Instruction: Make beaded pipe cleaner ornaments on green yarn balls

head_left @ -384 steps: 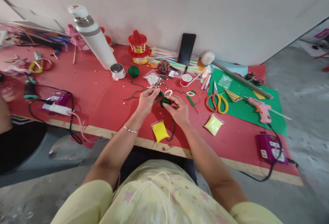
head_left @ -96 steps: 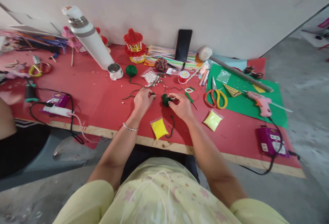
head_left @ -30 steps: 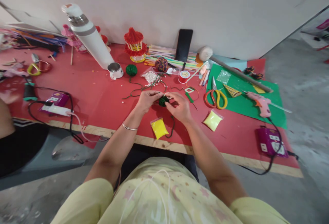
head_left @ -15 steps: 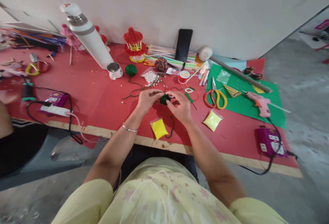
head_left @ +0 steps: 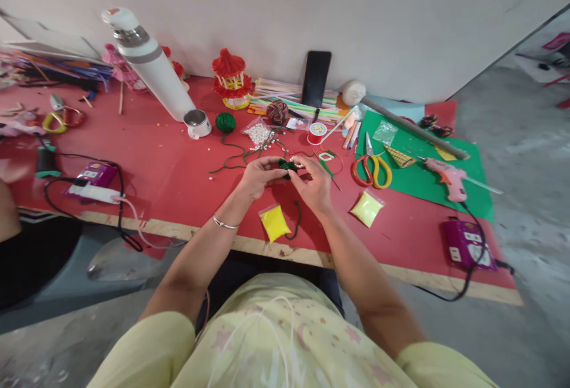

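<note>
Both my hands meet over the middle of the red table [head_left: 169, 168]. My left hand [head_left: 257, 174] and my right hand [head_left: 314, 185] pinch a small dark green yarn piece [head_left: 287, 166] with white beads on it, held just above the table. Fingers of both hands are closed on it. A green cord [head_left: 297, 221] trails down from it toward a yellow packet [head_left: 274, 222]. A bag of white beads [head_left: 258, 133] and a green yarn ball [head_left: 225, 122] lie just beyond my hands.
Orange-yellow scissors [head_left: 373, 169], a pink glue gun [head_left: 443, 175] on a green sheet [head_left: 423, 186], a red thread spool [head_left: 317, 132], a white bottle [head_left: 149, 66], a metal cup [head_left: 196, 123], a phone [head_left: 315, 78] and purple power strips [head_left: 467, 245] lie around. Another person's arm [head_left: 6, 198] is at left.
My hands have come together from slightly apart and now lift the green beaded piece a little farther from me. Nothing else on the table has moved.
</note>
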Available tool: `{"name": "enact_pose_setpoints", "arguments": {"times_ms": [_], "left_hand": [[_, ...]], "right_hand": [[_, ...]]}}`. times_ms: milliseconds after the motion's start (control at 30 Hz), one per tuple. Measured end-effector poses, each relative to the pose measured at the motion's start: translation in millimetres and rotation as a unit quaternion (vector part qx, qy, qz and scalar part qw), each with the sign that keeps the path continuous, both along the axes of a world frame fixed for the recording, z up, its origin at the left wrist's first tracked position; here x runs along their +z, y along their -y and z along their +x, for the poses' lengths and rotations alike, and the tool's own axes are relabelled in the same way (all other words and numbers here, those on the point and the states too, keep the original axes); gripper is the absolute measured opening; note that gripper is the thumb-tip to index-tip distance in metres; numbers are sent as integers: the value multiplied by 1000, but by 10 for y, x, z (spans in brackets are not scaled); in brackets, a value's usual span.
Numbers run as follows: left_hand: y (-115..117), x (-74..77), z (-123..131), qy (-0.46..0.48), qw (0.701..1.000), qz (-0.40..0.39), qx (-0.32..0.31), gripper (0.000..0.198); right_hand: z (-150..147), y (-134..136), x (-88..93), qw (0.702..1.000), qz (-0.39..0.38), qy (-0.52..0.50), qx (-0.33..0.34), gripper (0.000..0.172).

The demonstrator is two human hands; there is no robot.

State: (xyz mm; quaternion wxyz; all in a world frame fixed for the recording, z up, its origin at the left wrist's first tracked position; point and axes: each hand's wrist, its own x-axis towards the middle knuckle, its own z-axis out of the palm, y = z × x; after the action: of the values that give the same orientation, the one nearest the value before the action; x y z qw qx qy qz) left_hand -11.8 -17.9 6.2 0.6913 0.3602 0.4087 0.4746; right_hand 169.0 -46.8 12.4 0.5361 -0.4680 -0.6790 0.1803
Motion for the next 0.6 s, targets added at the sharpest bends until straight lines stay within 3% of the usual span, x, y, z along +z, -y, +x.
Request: {"name": "enact_pose_setpoints", "arguments": {"times_ms": [200,433,600], "left_hand": [[-5,-17,19,-25,999,22,11,56],[27,50,76,-189,962,180,83,43],[57,80,69,-234,939,238,86,42]], "right_hand": [[-3,-3,-16,1000,7,-5,6,25],[-12,17,-37,1000,-19,-20,-2,43],[12,39,31,1000,-10,-5,5,29]]}}
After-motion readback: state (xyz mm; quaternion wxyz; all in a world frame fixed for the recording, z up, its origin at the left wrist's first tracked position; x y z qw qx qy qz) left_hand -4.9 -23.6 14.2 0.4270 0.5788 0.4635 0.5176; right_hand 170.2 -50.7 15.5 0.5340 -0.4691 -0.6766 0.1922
